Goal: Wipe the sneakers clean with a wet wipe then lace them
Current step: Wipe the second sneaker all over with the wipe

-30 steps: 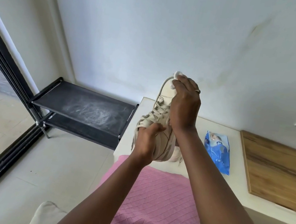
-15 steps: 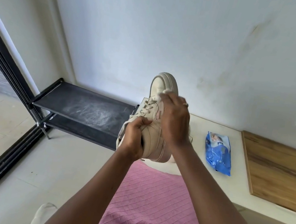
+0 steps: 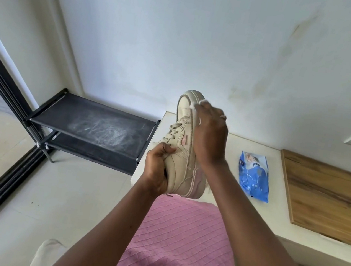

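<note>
— Well, what is seen at the far left?
— A black shoe rack is set against the wall, its top shelf smeared with pale dust.
— And next to it?
— A beige sneaker is held up in the air, toe uppermost, over the near-left corner of a white ledge. Its heel end is gripped by the left hand, the fingers curled round the collar beside the laces.
— And the right hand?
— The right hand is laid along the sneaker's side near the toe. A white wet wipe is pinched under its fingertips (only a scrap is shown) against the sole edge.
— Further right?
— A blue pack of wipes is laid flat on the ledge, well apart from the sneaker. A wooden board is set beside it.
</note>
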`<action>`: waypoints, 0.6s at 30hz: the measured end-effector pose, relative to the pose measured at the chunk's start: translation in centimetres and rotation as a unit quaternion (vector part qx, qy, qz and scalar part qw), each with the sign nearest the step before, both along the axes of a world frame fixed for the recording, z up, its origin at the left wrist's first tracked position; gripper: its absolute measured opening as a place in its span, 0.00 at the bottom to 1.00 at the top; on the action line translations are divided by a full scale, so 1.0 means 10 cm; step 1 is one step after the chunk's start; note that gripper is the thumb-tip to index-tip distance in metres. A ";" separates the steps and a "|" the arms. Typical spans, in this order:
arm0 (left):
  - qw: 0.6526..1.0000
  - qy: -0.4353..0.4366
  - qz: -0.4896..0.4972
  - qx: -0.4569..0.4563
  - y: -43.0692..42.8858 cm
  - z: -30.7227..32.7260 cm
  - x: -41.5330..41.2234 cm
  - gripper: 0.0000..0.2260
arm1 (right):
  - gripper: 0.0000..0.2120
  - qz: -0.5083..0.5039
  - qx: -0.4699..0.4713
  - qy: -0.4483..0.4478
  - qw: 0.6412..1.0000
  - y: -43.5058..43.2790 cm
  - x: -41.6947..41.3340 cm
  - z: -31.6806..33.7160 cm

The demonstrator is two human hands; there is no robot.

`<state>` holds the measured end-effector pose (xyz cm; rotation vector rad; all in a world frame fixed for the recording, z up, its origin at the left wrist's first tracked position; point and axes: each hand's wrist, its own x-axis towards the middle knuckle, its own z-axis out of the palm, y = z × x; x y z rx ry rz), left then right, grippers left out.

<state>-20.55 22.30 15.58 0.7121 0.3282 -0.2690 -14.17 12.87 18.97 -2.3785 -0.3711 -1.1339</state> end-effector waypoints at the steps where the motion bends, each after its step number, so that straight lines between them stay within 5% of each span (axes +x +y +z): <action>1: 1.000 0.002 0.003 -0.002 0.00 0.00 0.02 0.15 | 0.11 0.009 -0.001 0.006 1.000 0.01 -0.08 -0.05; 9: 0.999 -0.001 0.033 -0.011 0.13 -0.03 0.12 0.24 | 0.17 0.030 0.011 0.032 0.999 0.06 -0.37 -0.27; 18: 1.000 -0.001 -0.002 -0.011 0.12 -0.01 0.10 0.20 | 0.08 -0.021 0.093 0.085 0.992 0.12 0.19 0.16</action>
